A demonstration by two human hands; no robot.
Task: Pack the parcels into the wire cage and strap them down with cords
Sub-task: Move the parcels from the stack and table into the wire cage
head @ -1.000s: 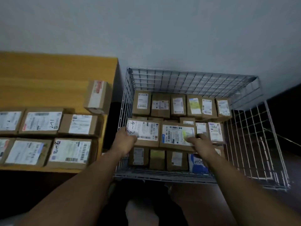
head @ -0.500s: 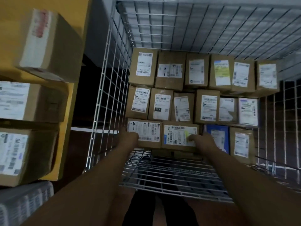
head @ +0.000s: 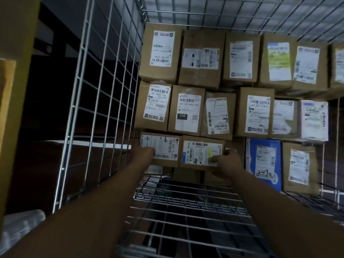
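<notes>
Cage (head: 104, 108) floor nearest, open wire, both forearms reaching in over it. Left hand (head: 144, 153) grips the near-left corner of the marked box (head: 163, 148) (a "4" penned on its label). Right hand (head: 226, 161) clasps the right end of the second box (head: 200, 153), thumb on the label. The pair touch side by side, held over lower boxes, left of a blue parcel (head: 263, 161). Beyond, stacked rows (head: 214, 90) reach the back mesh.

Step, as I read it: packing, seating this pair. Next calls for a level set-down, pushed flush to the row behind. No cords in view.
</notes>
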